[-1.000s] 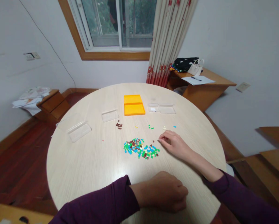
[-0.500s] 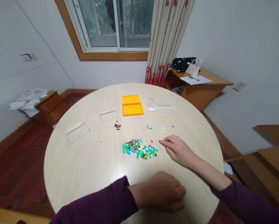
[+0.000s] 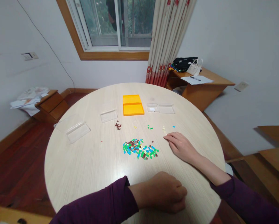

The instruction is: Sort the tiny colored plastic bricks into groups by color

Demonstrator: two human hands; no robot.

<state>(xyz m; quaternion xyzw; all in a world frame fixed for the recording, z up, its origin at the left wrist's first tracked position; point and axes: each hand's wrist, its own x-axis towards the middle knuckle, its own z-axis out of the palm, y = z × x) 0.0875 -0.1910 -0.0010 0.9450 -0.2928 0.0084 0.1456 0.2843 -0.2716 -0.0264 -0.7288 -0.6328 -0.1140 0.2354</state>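
Note:
My right hand (image 3: 180, 147) lies low over the right side of the table, its fingers stretched out and held near one another. The index fingertip touches down beside a small column of cream building pieces (image 3: 164, 128). Left of this hand spreads a mixed pile of tiny building pieces (image 3: 139, 149) in green, blue, brown and cream. My left hand (image 3: 164, 191) rests closed in a fist near the table's front edge, with nothing visible in it. Beyond the pile are sorted brown pieces (image 3: 118, 125), a yellow piece (image 3: 135, 127), green pieces (image 3: 150, 127) and a blue piece (image 3: 174, 126).
An opened orange case (image 3: 133, 109) lies at the back of the round table (image 3: 83, 165). Clear plastic boxes stand left (image 3: 78, 133), mid-left (image 3: 109, 116) and right (image 3: 166, 109). A single red piece (image 3: 101, 141) and a stray brown piece (image 3: 153, 141) lie apart.
My right hand has shifted slightly away from me and to the right, toward the cream pieces. One more cream piece now shows beside its fingertips. My left hand stays in place.

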